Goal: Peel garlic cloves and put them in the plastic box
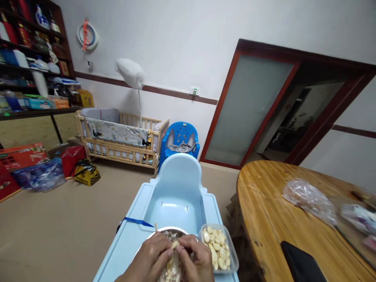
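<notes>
My left hand (152, 256) and my right hand (196, 258) meet at the bottom of the view over a metal bowl (164, 232). Together their fingertips pinch a pale garlic clove (175, 244) with papery skin. The bowl holds garlic skins and unpeeled pieces, mostly hidden by my hands. Just right of my right hand stands a clear plastic container (232, 250) filled with several peeled garlic cloves (217, 247). Bowl and container rest on the tray of a light blue baby high chair (176, 196).
A round wooden table (273, 223) is on the right with crumpled plastic bags (308, 199) and a dark phone (302, 266). Farther back stand a blue plastic chair (179, 137), a wooden crib (117, 141), shelves (29, 58) and boxes on the floor.
</notes>
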### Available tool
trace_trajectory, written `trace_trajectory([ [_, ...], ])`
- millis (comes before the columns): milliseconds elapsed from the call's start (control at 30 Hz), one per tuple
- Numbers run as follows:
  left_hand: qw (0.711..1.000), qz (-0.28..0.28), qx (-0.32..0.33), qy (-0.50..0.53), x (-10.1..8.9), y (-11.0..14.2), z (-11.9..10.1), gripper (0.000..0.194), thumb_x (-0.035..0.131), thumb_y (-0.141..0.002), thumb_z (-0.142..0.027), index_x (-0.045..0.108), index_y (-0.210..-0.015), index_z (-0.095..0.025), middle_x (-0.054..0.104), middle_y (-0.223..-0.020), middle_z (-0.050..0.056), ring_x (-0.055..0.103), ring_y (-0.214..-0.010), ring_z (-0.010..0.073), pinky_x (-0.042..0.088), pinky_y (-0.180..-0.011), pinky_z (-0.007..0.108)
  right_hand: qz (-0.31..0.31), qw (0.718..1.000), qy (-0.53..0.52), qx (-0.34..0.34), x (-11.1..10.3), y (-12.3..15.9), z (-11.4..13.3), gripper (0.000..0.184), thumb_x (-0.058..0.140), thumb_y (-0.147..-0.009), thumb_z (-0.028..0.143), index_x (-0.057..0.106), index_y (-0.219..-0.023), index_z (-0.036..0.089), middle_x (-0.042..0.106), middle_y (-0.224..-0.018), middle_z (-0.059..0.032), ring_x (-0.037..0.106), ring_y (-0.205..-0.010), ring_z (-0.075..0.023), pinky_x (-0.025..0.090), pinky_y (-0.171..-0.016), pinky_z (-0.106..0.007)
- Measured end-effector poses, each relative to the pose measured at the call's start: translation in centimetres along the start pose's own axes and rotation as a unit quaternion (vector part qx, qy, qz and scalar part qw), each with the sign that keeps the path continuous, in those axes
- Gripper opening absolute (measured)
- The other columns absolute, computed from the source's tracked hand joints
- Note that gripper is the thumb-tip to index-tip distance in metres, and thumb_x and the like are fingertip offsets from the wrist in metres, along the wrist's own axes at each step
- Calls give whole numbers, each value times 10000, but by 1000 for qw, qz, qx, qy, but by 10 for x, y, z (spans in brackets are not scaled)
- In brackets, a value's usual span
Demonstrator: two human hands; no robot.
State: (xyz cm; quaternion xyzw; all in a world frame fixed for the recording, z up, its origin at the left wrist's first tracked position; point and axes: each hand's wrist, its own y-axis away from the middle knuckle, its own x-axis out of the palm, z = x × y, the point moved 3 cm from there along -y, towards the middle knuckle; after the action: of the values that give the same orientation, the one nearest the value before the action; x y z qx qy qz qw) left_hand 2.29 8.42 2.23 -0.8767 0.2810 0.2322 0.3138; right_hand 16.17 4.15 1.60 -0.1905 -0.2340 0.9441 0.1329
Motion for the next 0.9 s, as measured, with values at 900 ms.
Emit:
trace_trajectory([
  [900,995,-67,18,68,0,-2,1,224,471,-756,-186,600,-573,-173,629,-581,31,568,-584,152,427,-592,228,104,992,-8,72,0,-1,-13,277,568,-783,396,711,-973,253,749,-871,-87,671,-791,-267,501,-728,-353],
])
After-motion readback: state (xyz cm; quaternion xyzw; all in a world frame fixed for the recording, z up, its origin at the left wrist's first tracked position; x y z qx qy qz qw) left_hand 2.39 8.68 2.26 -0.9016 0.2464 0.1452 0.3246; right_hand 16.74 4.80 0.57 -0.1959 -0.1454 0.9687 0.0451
